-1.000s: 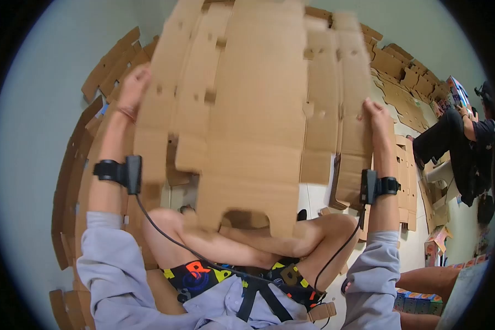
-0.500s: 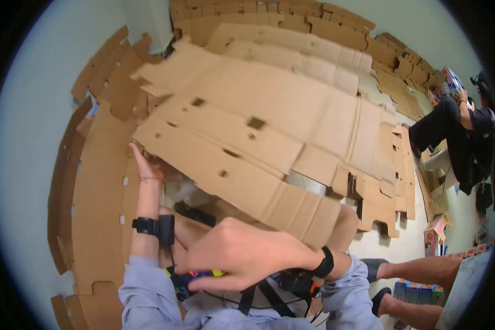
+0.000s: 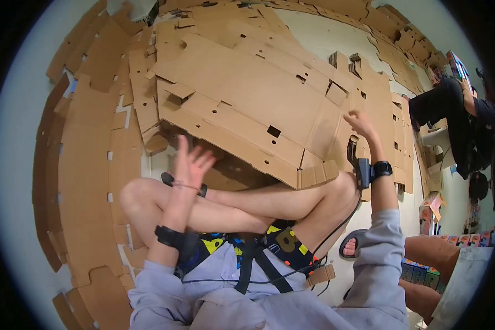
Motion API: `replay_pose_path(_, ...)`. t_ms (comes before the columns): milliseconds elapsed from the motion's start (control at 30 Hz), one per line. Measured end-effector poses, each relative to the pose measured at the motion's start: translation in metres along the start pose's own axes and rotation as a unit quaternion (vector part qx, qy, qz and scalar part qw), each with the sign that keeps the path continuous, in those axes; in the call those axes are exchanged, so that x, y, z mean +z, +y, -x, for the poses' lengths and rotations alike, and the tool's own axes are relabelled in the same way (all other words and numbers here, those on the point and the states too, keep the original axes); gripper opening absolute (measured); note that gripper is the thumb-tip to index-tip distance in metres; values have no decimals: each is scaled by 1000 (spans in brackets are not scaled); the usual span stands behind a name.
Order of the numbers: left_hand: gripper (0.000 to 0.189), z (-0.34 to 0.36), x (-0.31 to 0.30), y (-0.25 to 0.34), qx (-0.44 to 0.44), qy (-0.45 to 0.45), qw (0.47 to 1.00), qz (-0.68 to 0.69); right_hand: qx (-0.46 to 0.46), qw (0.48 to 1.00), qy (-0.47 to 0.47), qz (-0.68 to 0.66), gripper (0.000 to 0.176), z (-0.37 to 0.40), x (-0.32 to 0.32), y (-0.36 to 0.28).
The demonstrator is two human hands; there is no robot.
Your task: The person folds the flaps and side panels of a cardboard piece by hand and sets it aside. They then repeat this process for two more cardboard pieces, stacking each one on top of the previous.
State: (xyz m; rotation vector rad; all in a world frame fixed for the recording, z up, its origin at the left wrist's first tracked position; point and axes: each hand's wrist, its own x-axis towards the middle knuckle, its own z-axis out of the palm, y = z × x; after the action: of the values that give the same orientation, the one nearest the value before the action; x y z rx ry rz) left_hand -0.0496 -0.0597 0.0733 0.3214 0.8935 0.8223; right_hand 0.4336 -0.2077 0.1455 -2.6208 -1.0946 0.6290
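Observation:
A large unfolded cardboard sheet [image 3: 242, 96] with punched slots and round holes lies in front of my crossed legs, on top of other flattened cardboard. Its near edge is raised a little above my shins, with a dark gap beneath. My left hand [image 3: 191, 165] is just short of that edge at the left, fingers spread and palm turned up, holding nothing. My right hand [image 3: 361, 124] hovers by the sheet's right side, its fingers curled in with nothing visible in them. Both wrists wear black bands.
More flattened cardboard [image 3: 91, 181] covers the floor at left and along the back wall. At far right a seated person in dark clothes [image 3: 440, 104] holds a colourful box [image 3: 458, 66]. Another person's legs [image 3: 432, 253] are at lower right, beside several small boxes [image 3: 421, 274].
The cardboard sheet, tilted up with my left hand at its left edge before, now lies lower. My left hand has come off it. My right hand has swung from my lap out to the right.

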Motion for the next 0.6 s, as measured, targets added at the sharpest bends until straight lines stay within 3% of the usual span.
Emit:
replay_pose_path(33, 100, 22, 27, -13, -15, 0, 999, -36, 69, 996, -10, 47, 57, -17, 8, 36)
replay_pose_path(100, 90, 31, 53, -34, 7, -42, 995, -91, 251, 961, -111, -37, 60, -20, 30, 92)
replay_pose_path(200, 77, 20, 70, -55, 61, -44, 982, -171, 235, 923, -83, -291, 61, 8, 55, 115)
replay_pose_path(300, 70, 7, 77, -69, 128, -29, 969, -207, 294, 867, -181, -358, 61, -14, 70, 147)
replay_pose_path(433, 63, 3, 79, -76, 229, -73, 949, -202, 220, 906, -166, -321, 51, -14, 67, 136)
replay_pose_path(467, 61, 8, 83, -74, 249, -91, 946, -184, 249, 906, -100, -328, 45, -7, 67, 130)
replay_pose_path(567, 58, 25, 95, -56, 247, -177, 926, -225, 219, 937, -109, -251, 40, 8, 55, 102)
replay_pose_path(600, 54, 33, 104, -47, 264, -206, 910, -245, 190, 919, -138, -317, 36, 11, 52, 102)
